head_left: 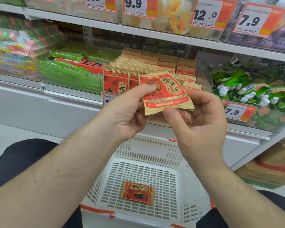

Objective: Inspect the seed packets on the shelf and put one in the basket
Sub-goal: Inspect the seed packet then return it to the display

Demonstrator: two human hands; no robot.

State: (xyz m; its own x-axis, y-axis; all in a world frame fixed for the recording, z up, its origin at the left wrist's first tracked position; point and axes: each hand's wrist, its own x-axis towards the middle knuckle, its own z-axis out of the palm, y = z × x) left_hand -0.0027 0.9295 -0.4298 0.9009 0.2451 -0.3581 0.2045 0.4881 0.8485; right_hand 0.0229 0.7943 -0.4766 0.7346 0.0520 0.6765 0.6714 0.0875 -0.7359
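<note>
A seed packet [166,92] is pinched between thumb and curled fingers of the left hand [127,112] and right hand [199,119]; below them, another packet [138,192] lies in the basket [179,163].

Shop aisle: price tags [207,13] on shelves [105,25] w/ stocked snacks (basket [148,163] below).

hands: two, left hand [127,112] and right hand [202,122] | basket [184,186]: one | seed packet [138,192] in basket: one | held packet [166,92] above basket: one | price tags: six
</note>
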